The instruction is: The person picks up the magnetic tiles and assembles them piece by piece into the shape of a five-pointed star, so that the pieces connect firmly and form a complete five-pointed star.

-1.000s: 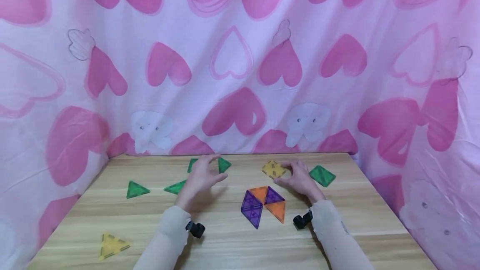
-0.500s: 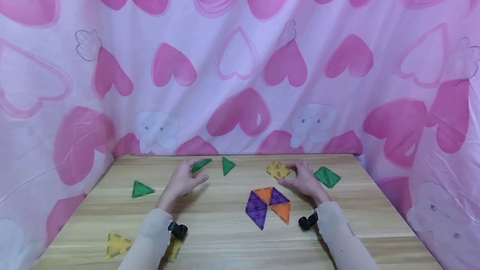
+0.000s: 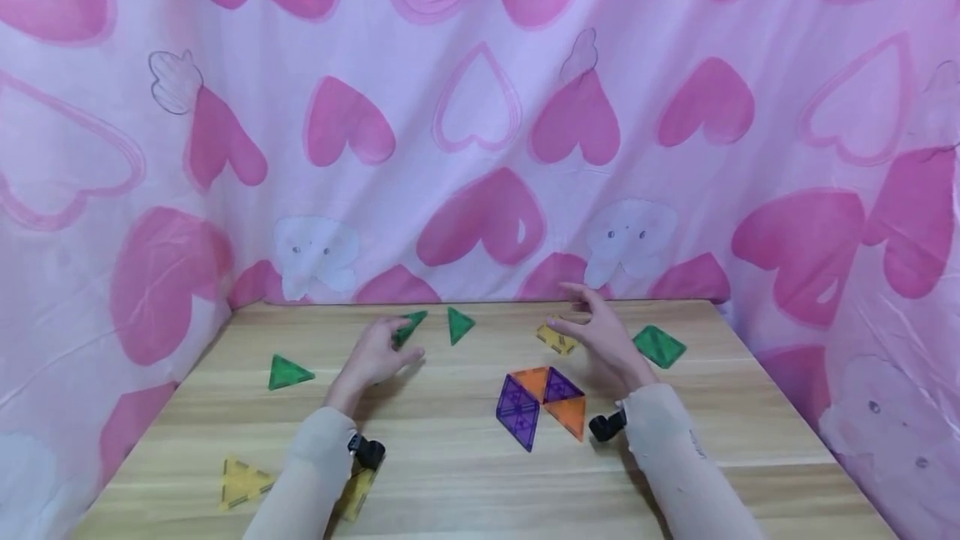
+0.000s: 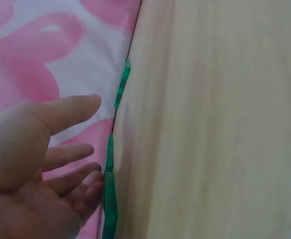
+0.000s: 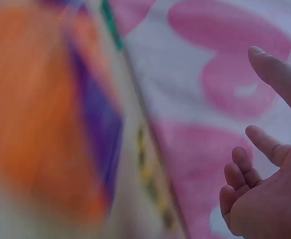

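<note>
The left hand [image 3: 381, 352] is loosely open near the back of the desk [image 3: 450, 477], thumb held apart and nothing in its hold; a slim green triangle [image 3: 412, 326] sits right at its fingertips, and whether they touch cannot be told. A second green triangle [image 3: 459, 325] lies just to the right, near the desk's far edge, where the heart-patterned cloth [image 3: 476, 98] hangs. The right hand [image 3: 606, 333] is spread wide, holding nothing, above and beside a yellow diamond [image 3: 558, 340] that it partly hides, one finger showing against the cloth past that edge. A green diamond [image 3: 660, 346] lies just outside this hand, leaving a band of wood between it and the slanting right edge. Nearer the person, purple tiles [image 3: 517, 411] and orange tiles [image 3: 567, 417] form a ring with a gap on its near side. A broad stretch of wood separates the ring from the left forearm, which partly covers a yellow tile [image 3: 358, 494]; left of it lie a yellow triangle [image 3: 243, 483] and, farther back, a third green triangle [image 3: 288, 372].
</note>
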The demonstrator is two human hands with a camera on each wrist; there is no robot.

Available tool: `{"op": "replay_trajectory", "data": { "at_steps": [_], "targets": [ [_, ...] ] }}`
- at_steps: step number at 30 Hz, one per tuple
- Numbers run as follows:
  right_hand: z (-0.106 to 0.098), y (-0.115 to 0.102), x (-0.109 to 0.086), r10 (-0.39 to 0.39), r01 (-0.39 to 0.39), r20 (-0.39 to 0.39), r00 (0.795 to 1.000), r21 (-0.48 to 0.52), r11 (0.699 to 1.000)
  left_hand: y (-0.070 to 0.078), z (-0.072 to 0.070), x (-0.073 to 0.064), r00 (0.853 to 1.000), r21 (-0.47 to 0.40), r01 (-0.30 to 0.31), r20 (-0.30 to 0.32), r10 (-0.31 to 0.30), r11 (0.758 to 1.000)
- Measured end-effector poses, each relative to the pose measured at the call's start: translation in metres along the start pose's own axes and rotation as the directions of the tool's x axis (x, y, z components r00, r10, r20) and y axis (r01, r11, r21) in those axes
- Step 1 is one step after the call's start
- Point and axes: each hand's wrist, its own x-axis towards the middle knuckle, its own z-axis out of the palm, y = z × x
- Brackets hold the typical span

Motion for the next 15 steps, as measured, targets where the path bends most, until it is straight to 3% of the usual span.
{"op": "replay_trajectory", "data": {
  "at_steps": [3,7,11,15],
  "targets": [
    [0.021,-0.021,0.011,-0.054,0.054,0.014,0.998,0.034,0.998,0.001,-0.003,0.004,0.999,0.015,-0.038,-0.015,0.038,0.999],
    [0.060,-0.034,0.022,-0.071,0.064,0.066,0.995,0.098,0.993,-0.001,-0.002,0.003,0.997,0.049,-0.076,-0.014,0.077,0.996],
    [0.096,-0.036,0.027,-0.049,0.041,0.087,0.995,0.089,0.995,0.000,0.004,0.000,0.997,0.049,-0.076,0.024,0.075,0.996],
    [0.120,-0.039,0.033,-0.033,0.030,0.106,0.994,0.034,0.999,0.003,0.003,0.000,0.998,0.030,-0.046,0.037,0.045,0.998]
  ]
}}
